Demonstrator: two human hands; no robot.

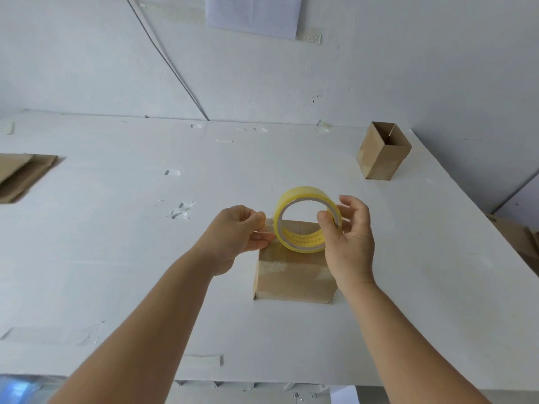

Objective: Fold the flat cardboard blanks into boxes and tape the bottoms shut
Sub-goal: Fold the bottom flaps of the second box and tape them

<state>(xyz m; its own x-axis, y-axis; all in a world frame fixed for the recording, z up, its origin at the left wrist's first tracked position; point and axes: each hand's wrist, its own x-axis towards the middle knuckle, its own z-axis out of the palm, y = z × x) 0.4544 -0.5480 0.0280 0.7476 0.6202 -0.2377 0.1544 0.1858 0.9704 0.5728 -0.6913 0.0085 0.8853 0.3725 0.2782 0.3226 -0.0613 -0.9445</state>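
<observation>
yellow tape roll (307, 220) held up in the right hand (348, 243), left hand (237, 231) pinching its free end, both above the box (293, 275) mid-worktop (116, 258); pull straight toward nine o'clock, taut, before pressing down.

white table (116, 258), paper sheet (253, 13), wall cable (166, 59)

One head-worn camera looks forward and down, close over the white table (116, 258).

A plain packing workroom: a bare white tabletop (116, 258) dotted with tape scraps (182, 211), flat cardboard blanks (23, 176), an assembled box (382, 153), paper sheet (253, 13) pinned on the white wall.
</observation>
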